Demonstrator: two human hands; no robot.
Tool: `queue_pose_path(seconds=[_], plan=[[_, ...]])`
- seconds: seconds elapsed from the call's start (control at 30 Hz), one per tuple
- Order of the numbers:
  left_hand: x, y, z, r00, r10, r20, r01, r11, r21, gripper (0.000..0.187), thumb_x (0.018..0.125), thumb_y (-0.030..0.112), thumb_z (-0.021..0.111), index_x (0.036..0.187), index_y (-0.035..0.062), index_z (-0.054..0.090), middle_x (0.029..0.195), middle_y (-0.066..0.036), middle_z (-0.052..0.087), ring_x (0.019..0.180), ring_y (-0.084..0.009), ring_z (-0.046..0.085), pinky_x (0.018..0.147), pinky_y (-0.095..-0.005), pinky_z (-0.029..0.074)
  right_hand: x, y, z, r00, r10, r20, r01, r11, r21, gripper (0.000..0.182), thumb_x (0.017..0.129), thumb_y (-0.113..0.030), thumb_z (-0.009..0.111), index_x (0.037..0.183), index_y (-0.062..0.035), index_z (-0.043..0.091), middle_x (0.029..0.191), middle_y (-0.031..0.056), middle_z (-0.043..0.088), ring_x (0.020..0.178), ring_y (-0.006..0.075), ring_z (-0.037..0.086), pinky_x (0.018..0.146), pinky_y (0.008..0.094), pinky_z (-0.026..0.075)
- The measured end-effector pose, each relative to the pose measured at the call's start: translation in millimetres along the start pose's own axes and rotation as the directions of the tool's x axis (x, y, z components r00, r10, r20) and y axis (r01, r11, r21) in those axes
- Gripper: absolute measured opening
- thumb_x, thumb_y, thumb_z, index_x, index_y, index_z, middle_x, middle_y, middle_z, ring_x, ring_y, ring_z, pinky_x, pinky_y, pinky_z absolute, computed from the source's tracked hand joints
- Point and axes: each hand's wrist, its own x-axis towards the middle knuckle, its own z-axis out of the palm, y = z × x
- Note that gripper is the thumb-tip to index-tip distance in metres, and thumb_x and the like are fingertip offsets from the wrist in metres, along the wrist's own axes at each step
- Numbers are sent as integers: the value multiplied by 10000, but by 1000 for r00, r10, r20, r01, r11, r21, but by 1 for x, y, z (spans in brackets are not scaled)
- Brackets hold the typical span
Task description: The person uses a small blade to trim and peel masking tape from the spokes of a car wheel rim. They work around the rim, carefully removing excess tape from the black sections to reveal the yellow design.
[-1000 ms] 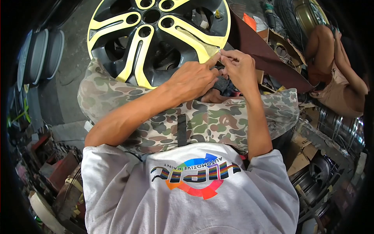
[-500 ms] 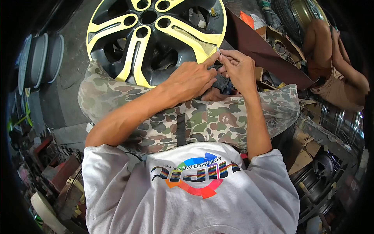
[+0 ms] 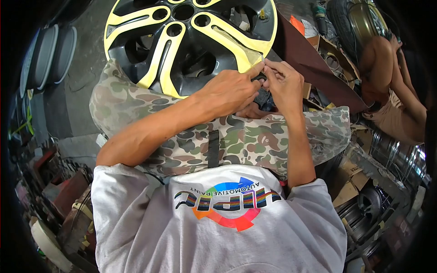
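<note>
A black wheel rim (image 3: 221, 58) with pale yellow spoke faces (image 3: 166, 59) and a yellow edge lies in front of the knees. Translucent film or tape (image 3: 248, 53) covers part of the right spoke. My left hand (image 3: 230, 92) has its index finger stretched to that spoke's outer end, its other fingers curled; what they hold, if anything, is hidden. Close beside it, my right hand (image 3: 286, 84) pinches a small thin silvery piece (image 3: 262, 58) at the rim's edge. The fingertips of both hands nearly meet.
Camouflage cloth (image 3: 255, 141) covers the lap. Upper right shows a dark red sheet (image 3: 309, 59), an open cardboard box (image 3: 339, 57), a tyre (image 3: 339, 20) and another person's bent leg (image 3: 380, 59). Other rims (image 3: 61, 54) stand at left; clutter lies along both sides.
The wheel rim and both hands appear slightly further right and lower in view. My fingers keep nearly the same place at the spoke's end.
</note>
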Motion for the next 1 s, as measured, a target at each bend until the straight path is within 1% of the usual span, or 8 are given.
queue_pose_path(seconds=[0.1,0.17,0.4,0.5,0.6,0.8,0.87,1.0], plan=[[0,1,-1,1000,23,-4,-23,1000,7,199,980,150,661,955,-40,716,1378,-258,609,702,-377,727,670,-484,591,1,0,-3,999,3,34,-3,1000,-19,193,977,-17,704,1131,80,770,827,132,688,602,140,691,565,305,497],[-1,1,1,1000,1,12,-1,1000,5,233,1008,199,674,898,-7,671,1499,-257,569,690,-409,709,643,-497,576,2,1,-2,999,-12,36,14,999,-45,190,974,-15,706,1125,80,772,808,129,677,595,142,680,562,306,484],[-5,1,-5,999,-20,34,18,998,52,232,1004,197,682,890,-5,672,1497,-272,563,681,-403,710,648,-493,582,3,3,6,998,-43,55,48,995,-86,191,968,-16,712,1121,81,772,788,128,658,588,155,678,566,306,477],[-4,1,-4,997,-33,74,30,999,37,228,1002,187,684,883,-6,671,1499,-278,556,681,-403,710,650,-490,583,0,2,4,998,-28,55,28,1000,-5,189,979,-14,710,1131,81,768,813,128,671,600,146,686,569,291,491],[-6,4,-3,999,32,-17,-32,999,17,224,1002,179,683,882,-9,669,1497,-284,553,683,-406,709,649,-492,581,-4,-2,1,999,32,-20,-31,999,39,188,991,-9,705,1145,81,764,840,124,682,620,135,696,575,274,510],[-3,3,-2,1000,10,17,-9,1000,-29,227,999,175,685,872,-12,665,1523,-302,528,690,-418,704,655,-502,573,0,-4,-3,1000,-6,25,7,1000,-5,195,987,-7,709,1155,76,764,841,119,681,616,131,691,573,275,514],[-2,3,1,1000,17,12,-17,1000,-6,225,998,168,686,866,-13,662,1539,-308,506,696,-424,702,661,-506,570,3,-7,-9,998,-31,62,39,990,-133,194,972,-6,718,1140,75,769,829,124,671,593,135,674,564,289,500],[-1,4,1,1000,13,23,-13,1000,-5,228,1002,166,679,867,-17,661,1546,-313,497,705,-429,702,669,-512,570,8,-7,-13,994,-71,88,85,984,-155,189,961,-7,723,1124,72,774,820,127,663,576,141,659,558,300,485]])
